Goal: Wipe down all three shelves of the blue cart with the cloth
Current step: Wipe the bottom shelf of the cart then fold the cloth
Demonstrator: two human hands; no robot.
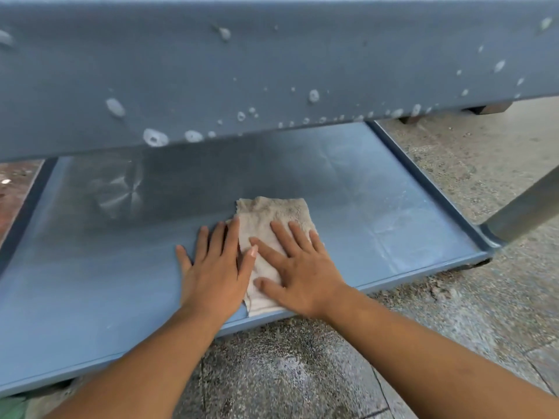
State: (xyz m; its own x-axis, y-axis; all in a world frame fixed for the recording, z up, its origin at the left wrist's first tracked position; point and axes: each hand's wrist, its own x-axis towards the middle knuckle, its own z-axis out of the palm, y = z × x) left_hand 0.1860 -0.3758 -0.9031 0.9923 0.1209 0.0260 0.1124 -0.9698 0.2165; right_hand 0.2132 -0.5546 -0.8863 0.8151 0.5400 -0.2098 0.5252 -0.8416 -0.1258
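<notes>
Both hands are flat on the job. The right hand (299, 267) lies palm-down on the cloth (272, 213), fingers straight and spread. It presses; the grip is not closed. The left hand (214, 267) is flat too with fingers straight, mostly on bare shelf, its thumb and index side overlapping the cloth's left edge. So both grips are apart and clamped on nothing.

The cloth is beige and folded to a rough rectangle. It lies on the lower shelf (90, 267) of the blue cart (485, 238), near the front rim, about mid-width. The floor (302, 373) shows right under that rim, so this is probably the bottom shelf. The upper shelf (272, 71) hangs over the far half. Its side face carries white droplets (155, 137); whether soap or water, I can't tell.

Step in hand, as I judge it: wiping the lower shelf. To do it well:
- Keep palm weight on the cloth so it doesn't bunch.
- Put the left hand fully on the cloth, or use it only as a brace.
- Run overlapping side-to-side passes.
- Reach into the shadowed back under the overhang, where a smeared patch (121, 189) shows at back left.
- Trace the raised rims and the corner by the cart leg (526, 210).
- Refold when the cloth face gets dirty.
- Mind forearms against the overhang.

The spotted face above looks like it needs a pass too.
</notes>
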